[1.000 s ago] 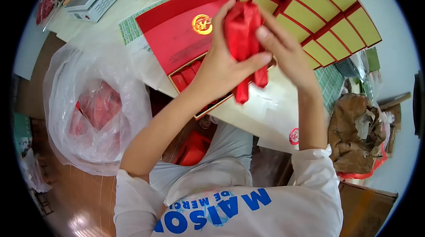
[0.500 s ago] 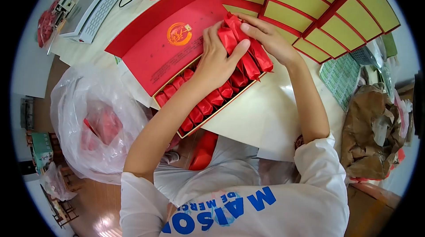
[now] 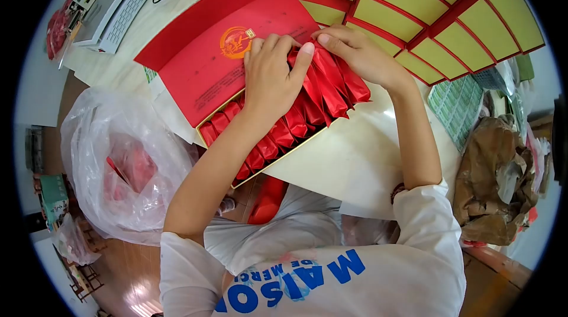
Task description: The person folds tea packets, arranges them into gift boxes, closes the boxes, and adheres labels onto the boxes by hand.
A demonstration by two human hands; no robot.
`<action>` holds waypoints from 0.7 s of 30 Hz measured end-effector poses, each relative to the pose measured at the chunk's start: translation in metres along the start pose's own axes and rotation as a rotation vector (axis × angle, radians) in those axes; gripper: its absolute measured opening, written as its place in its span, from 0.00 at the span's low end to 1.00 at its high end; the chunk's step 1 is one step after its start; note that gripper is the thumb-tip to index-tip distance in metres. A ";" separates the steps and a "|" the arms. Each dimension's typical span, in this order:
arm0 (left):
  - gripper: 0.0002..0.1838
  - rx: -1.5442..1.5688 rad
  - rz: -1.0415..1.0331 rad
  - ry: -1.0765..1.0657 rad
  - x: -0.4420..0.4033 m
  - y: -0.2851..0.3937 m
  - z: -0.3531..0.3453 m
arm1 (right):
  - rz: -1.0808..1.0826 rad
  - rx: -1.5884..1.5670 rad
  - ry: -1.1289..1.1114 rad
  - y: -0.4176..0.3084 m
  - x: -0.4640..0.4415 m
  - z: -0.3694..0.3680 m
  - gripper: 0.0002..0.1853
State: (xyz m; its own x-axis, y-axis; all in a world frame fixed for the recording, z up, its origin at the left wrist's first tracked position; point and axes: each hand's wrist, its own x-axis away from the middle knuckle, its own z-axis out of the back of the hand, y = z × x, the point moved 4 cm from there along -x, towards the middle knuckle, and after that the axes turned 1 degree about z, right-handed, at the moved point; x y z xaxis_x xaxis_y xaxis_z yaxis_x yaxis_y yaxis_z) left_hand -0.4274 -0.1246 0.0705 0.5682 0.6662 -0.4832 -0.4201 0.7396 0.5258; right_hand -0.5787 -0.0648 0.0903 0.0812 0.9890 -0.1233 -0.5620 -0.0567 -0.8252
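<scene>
Pale table (image 3: 337, 160); bag (image 3: 86, 187) left of left hand (image 3: 270, 74), boxes (image 3: 402, 15) beyond right hand (image 3: 358, 55). Left: thumb spread, over packets (image 3: 324, 89). Right: curled at packet ends, pinch unclear.

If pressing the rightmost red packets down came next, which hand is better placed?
Probably the right hand: it touches the rightmost red packets, while most of the left hand lies farther left, over the open box.

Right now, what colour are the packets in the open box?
The packets are red, best seen in the head view.
</scene>
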 end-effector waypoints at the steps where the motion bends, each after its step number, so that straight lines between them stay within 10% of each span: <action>1: 0.20 0.039 0.014 -0.032 -0.001 0.000 -0.001 | -0.026 -0.029 -0.027 0.001 0.000 0.000 0.20; 21: 0.26 0.026 -0.054 -0.099 0.004 0.009 0.002 | -0.022 0.019 0.012 0.008 0.003 0.001 0.14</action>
State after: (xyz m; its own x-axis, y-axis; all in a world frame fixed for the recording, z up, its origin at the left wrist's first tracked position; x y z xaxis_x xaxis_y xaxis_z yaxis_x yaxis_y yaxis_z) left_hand -0.4270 -0.1155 0.0749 0.6573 0.6115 -0.4404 -0.3693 0.7708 0.5191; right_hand -0.5837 -0.0620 0.0833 0.1041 0.9883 -0.1117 -0.5758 -0.0317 -0.8170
